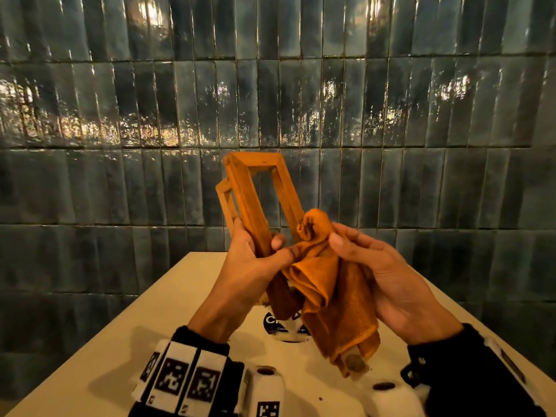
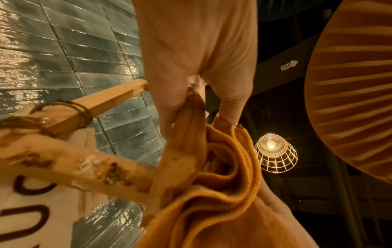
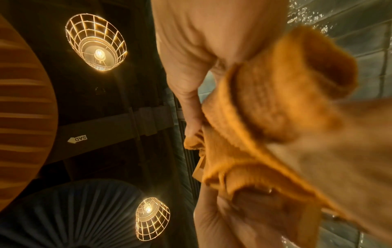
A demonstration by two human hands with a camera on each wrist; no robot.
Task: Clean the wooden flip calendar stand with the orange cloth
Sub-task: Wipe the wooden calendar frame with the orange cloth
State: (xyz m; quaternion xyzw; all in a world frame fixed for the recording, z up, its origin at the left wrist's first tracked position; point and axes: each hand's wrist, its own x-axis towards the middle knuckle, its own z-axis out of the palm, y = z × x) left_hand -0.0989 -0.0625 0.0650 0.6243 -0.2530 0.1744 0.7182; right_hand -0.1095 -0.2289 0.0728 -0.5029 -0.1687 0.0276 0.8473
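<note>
The left hand [image 1: 251, 260] curls round the lower part of one long rail of the wooden flip calendar stand [image 1: 255, 200], thumb on the near face and fingers wrapped behind, and holds it up in the air above the table [image 1: 120, 341], tilted so that its far end leans away toward the tiled wall [image 1: 421, 115]. The right hand [image 1: 388, 275], just beside the stand on its right, pinches the orange cloth [image 1: 325, 284] between thumb and fingers; a bunched knob of the cloth sits against the stand's right rail, and the rest hangs loose below the stand toward the table. The stand looks like an open frame of thin wooden slats, so it is probably light and stiff, yet liable to give at its glued corners if squeezed across the opening; gripping along one rail, as the left hand does, seems the safer hold. The left wrist view shows a rail with rough, flaky patches and a twine loop [image 2: 82, 110] tied round a bar, which a wipe could snag. The cloth is soft and limp, so it will likely work best wadded over the fingertips. Paper sheets [image 2: 31, 209] with dark lettering hang from the stand and look easy to crease.
</note>
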